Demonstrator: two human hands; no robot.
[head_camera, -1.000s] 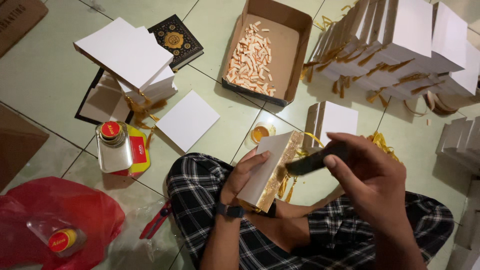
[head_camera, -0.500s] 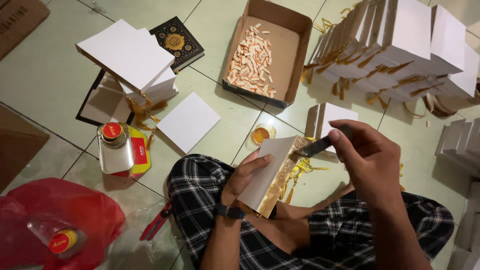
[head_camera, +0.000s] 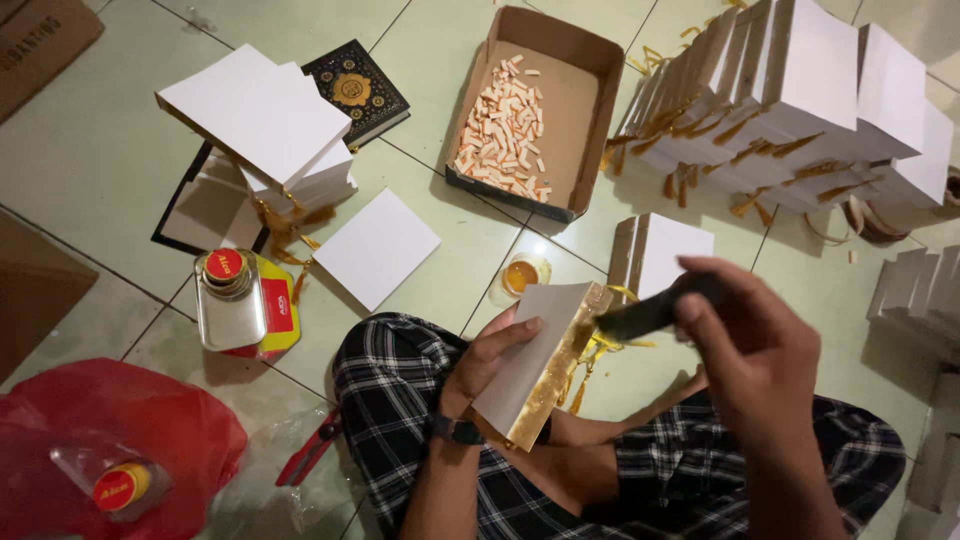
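Note:
My left hand (head_camera: 490, 355) grips a white book block (head_camera: 530, 360) tilted over my lap, its glue-smeared golden spine (head_camera: 555, 375) turned to the right. My right hand (head_camera: 750, 350) holds a dark brush (head_camera: 650, 315) whose tip touches the top of that spine, where yellow ribbon (head_camera: 610, 345) hangs out. A small cup of amber glue (head_camera: 520, 276) stands on the tiled floor just beyond the book block. I sit cross-legged in checked trousers.
An open cardboard box of small tan strips (head_camera: 505, 125) lies ahead. Rows of white book blocks (head_camera: 790, 90) stack at the right, another pile (head_camera: 265, 120) at the left beside a black book (head_camera: 355, 90). A glue tin (head_camera: 230, 300), red cutters (head_camera: 310, 450) and red bag (head_camera: 120, 440) sit left.
The brush in my right hand has swept along the spine and now rests at its top end. My left hand keeps the book block in much the same tilt.

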